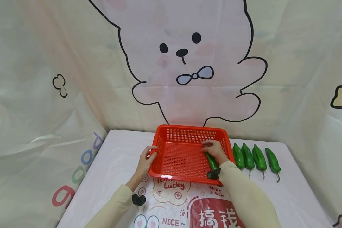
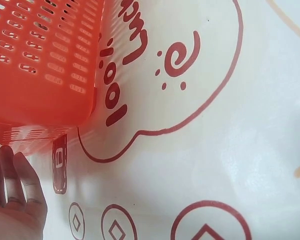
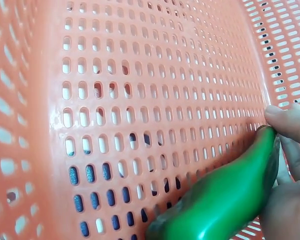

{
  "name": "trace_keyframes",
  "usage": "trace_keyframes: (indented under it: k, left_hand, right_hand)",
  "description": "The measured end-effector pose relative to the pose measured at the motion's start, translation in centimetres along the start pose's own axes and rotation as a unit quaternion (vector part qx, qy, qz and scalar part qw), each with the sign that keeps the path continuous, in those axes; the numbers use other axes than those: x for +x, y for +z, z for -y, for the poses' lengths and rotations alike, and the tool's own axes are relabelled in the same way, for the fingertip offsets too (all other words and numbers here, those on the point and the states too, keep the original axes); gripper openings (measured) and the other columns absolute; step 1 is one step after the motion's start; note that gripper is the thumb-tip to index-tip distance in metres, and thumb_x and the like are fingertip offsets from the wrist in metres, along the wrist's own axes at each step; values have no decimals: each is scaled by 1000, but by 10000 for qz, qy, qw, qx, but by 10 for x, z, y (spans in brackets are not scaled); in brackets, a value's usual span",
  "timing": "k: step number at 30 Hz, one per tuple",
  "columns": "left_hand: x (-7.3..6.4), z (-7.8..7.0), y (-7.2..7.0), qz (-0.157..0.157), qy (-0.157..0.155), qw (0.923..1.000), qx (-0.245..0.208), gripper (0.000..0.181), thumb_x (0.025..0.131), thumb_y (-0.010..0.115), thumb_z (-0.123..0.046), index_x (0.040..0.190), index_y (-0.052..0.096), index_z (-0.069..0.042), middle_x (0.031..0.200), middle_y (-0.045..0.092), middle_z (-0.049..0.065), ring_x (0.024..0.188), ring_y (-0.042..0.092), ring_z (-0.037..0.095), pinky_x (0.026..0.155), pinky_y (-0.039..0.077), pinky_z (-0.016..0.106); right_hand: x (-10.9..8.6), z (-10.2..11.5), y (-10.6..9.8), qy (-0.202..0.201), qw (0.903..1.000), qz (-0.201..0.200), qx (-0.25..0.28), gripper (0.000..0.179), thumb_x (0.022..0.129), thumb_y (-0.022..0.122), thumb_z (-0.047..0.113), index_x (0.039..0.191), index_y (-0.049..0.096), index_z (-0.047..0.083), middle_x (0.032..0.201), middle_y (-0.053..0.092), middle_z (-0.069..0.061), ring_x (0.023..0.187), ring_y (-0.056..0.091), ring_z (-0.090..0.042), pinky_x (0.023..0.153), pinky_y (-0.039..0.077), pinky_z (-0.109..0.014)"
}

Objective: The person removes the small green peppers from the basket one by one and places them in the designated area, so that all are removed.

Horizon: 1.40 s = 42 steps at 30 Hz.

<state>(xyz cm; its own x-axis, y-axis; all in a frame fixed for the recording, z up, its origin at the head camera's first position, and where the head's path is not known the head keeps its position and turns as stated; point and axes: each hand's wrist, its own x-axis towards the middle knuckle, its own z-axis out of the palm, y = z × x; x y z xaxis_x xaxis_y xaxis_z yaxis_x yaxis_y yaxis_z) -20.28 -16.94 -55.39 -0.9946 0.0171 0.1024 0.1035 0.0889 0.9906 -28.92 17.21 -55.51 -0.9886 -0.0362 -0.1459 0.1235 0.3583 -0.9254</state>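
Note:
A red plastic basket [image 1: 174, 151] with slotted walls stands at the back middle of the table. My left hand [image 1: 145, 160] grips its left rim, and in the left wrist view those fingers [image 2: 12, 172] lie against the slotted outer wall. Inside the basket, at its right side, my right hand [image 1: 213, 149] pinches a green pepper [image 1: 212, 161] by its far end. In the right wrist view the pepper [image 3: 215, 197] lies along the slotted floor, thumb and fingers at its narrow end. The near end is partly hidden by the black wrist camera in the head view.
Several more green peppers [image 1: 260, 158] lie in a row on the table, right of the basket. A white cloth with red prints [image 1: 171, 202] covers the table. Printed curtains [image 1: 185, 101] hang behind and at both sides.

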Motion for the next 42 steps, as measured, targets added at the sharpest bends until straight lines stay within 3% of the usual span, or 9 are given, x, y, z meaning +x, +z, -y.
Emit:
trace_keyframes:
  k: [4, 11, 14, 17, 24, 31, 36, 42]
  left_hand:
    - [-1, -4, 0, 42, -32, 9999, -109, 32, 105, 53, 0, 136, 52, -1, 123, 49, 35, 107, 52, 57, 86, 51, 67]
    - [-10, -34, 0, 213, -11, 9997, -124, 32, 104, 54, 0, 135, 51, 6, 123, 50, 39, 105, 53, 57, 88, 48, 70]
    - [-13, -40, 2, 242, 6, 9997, -97, 32, 104, 55, -1, 134, 50, 7, 123, 50, 38, 105, 53, 59, 87, 49, 69]
    - [-14, -39, 2, 260, -3, 9995, -161, 32, 104, 54, -2, 134, 49, 7, 124, 50, 37, 106, 52, 60, 87, 49, 69]
    - [-2, -3, 4, 49, -74, 9999, -135, 30, 105, 56, -8, 135, 55, -8, 124, 52, 30, 106, 56, 55, 84, 55, 60]
    - [-4, -4, 3, 46, -10, 9999, -107, 29, 105, 56, -9, 134, 55, -7, 123, 52, 29, 105, 57, 54, 83, 55, 60]
    - [-3, -3, 2, 69, -2, 9999, -91, 28, 105, 55, -8, 134, 55, -7, 123, 52, 30, 105, 57, 54, 83, 56, 58]
    - [-2, -3, 1, 31, -29, 10000, -52, 31, 105, 56, -8, 136, 54, -4, 123, 52, 31, 106, 56, 55, 84, 55, 61]
  right_hand:
    - [-1, 1, 1, 71, 10000, -4, 14, 34, 87, 73, -9, 120, 67, -10, 117, 68, -27, 104, 65, -36, 92, 53, -44]
    - [-2, 6, 6, 60, 9998, 25, 198, 35, 88, 70, -12, 122, 65, -12, 119, 66, -29, 107, 65, -38, 92, 54, -44]
    - [-1, 7, 10, 78, 9996, 17, 264, 34, 88, 70, -12, 122, 65, -12, 119, 66, -29, 106, 65, -37, 89, 55, -41]
    - [0, 9, 14, 88, 9993, 26, 361, 34, 88, 70, -11, 122, 65, -12, 121, 65, -29, 107, 64, -38, 86, 55, -39]
    - [3, 13, 28, 307, 9954, -61, 905, 38, 91, 69, -7, 129, 63, -8, 128, 63, -26, 114, 60, -39, 91, 54, -43]
    - [4, 15, 38, 554, 9886, -360, 1354, 38, 91, 70, -6, 129, 64, -6, 129, 63, -24, 115, 61, -38, 92, 53, -43]
    - [4, 14, 40, 606, 9882, -541, 1301, 36, 91, 72, -3, 127, 65, -6, 126, 65, -23, 108, 64, -33, 89, 55, -41]
    - [0, 13, 36, 581, 9888, -486, 1283, 36, 91, 75, 3, 125, 66, -6, 120, 67, -22, 100, 65, -30, 83, 57, -39]
